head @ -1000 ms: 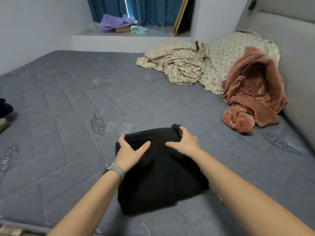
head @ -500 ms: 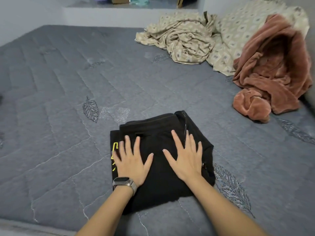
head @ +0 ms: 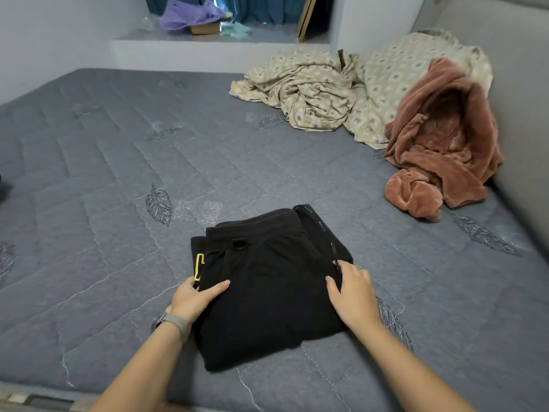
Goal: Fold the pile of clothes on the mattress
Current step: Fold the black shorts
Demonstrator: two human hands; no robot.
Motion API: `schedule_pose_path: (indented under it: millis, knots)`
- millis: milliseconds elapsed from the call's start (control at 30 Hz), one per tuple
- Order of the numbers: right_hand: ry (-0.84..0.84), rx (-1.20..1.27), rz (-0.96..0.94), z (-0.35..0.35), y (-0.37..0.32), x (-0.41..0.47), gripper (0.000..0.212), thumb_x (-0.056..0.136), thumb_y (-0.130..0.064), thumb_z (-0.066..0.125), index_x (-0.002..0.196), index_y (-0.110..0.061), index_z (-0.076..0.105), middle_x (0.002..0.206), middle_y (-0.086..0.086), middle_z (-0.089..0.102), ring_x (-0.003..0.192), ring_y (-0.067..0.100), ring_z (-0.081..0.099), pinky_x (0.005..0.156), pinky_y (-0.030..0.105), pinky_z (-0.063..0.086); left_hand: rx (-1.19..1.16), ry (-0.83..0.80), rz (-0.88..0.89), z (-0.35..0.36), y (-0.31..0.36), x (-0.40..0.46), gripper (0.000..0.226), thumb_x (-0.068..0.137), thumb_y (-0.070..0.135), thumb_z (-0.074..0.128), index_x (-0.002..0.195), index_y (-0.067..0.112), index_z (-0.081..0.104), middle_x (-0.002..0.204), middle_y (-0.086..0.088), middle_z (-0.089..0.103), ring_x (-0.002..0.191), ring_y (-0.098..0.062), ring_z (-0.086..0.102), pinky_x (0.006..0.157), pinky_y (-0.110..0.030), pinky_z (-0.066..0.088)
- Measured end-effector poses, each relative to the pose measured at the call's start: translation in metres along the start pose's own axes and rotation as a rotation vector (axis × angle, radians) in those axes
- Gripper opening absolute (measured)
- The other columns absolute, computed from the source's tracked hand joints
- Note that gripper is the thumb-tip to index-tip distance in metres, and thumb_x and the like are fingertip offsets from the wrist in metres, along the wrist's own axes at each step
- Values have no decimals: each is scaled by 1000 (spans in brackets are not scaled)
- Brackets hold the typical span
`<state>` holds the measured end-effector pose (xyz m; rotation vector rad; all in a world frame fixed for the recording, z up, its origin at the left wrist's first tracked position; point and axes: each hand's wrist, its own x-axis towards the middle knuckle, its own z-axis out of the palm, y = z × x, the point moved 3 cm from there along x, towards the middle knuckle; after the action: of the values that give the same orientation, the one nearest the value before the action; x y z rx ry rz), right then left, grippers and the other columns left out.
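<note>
Folded black pants (head: pixel 267 286) near the front edge of the mattress (head: pixel 104 179), long axis running away toward the pile. Flanked at left and right edges: left hand (head: pixel 193 298) with thumb on top, fingers tucked under the edge; right hand (head: pixel 353 295) flat, fingers straight against the side. Ready for lifting, probably. Pink robe (head: pixel 439 144) and patterned sheet (head: pixel 312 90) well apart, far right, nearer the right hand.

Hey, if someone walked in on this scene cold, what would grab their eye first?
Probably the folded black garment near the front of the grey mattress, with the left hand gripping its left edge and the right hand at its right edge. Next, the crumpled rust-pink fleece heaped at the far right, beside a rumpled beige patterned sheet behind it.
</note>
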<state>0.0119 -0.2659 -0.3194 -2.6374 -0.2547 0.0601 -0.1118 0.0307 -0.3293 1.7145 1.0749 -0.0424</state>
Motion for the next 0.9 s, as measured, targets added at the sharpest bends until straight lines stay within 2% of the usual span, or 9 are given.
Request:
schedule_pose_path:
  millis: [67,233,333,400,467,567,633,767,900]
  knots:
    - [47,79,93,-8,12,-2,56,92,-40,57,137,-9,45,136,11,51,123,30,41,104,40,35,-75,-142,-73,-4,8,0,63,44,48,92,94,15,72,93,-3,75,87,-22,71,88,-41,55]
    - [-56,104,239,-8,5,28,98,78,-74,51,143,-3,36,141,19,44,132,37,34,110,44,28,-7,-274,-82,-9,28,0,64,54,55,87,98,12,73,90,-3,76,84,-21,72,84,-33,56]
    - [-146,0,157,-2,-17,61,99,63,-89,45,116,-6,58,117,15,60,116,37,48,96,42,41,-148,-344,-70,5,39,2,50,65,43,83,102,11,72,91,-7,75,85,-23,73,82,-35,57]
    - [-192,-30,139,7,-27,79,90,58,-92,50,100,-12,60,99,6,65,98,32,59,80,39,50,-202,-346,-72,19,40,13,49,65,41,84,103,13,72,94,-7,75,87,-24,72,84,-40,57]
    - [-259,6,107,19,-33,90,69,63,-86,55,88,-22,62,87,-3,66,84,26,60,75,38,52,-224,-274,-47,29,35,25,47,65,39,86,103,14,72,94,-5,75,86,-22,73,82,-39,57]
    - [-342,292,129,24,-41,92,32,80,-55,68,78,-23,67,84,-7,69,86,19,65,80,37,54,-301,-190,-64,30,31,28,33,72,32,82,97,12,73,91,-3,76,84,-20,73,77,-34,57]
    - [-420,539,203,19,-50,85,13,86,-41,69,83,-28,69,88,-11,72,90,13,68,83,33,55,-367,-176,-103,23,35,17,22,77,27,78,92,12,73,87,-2,76,81,-18,73,69,-29,58]
    - [-566,679,261,1,-106,75,15,90,-36,66,102,-28,67,101,-9,73,97,11,69,92,36,54,-455,-119,-139,-29,49,-15,9,82,21,74,88,14,71,81,3,75,76,-12,72,59,-21,56]
    - [-771,671,201,-13,-219,62,19,91,-33,64,109,-27,65,105,-7,72,98,11,69,90,33,54,-517,33,-150,-136,54,-44,10,83,21,73,92,21,70,84,9,75,79,-8,71,65,-21,56]
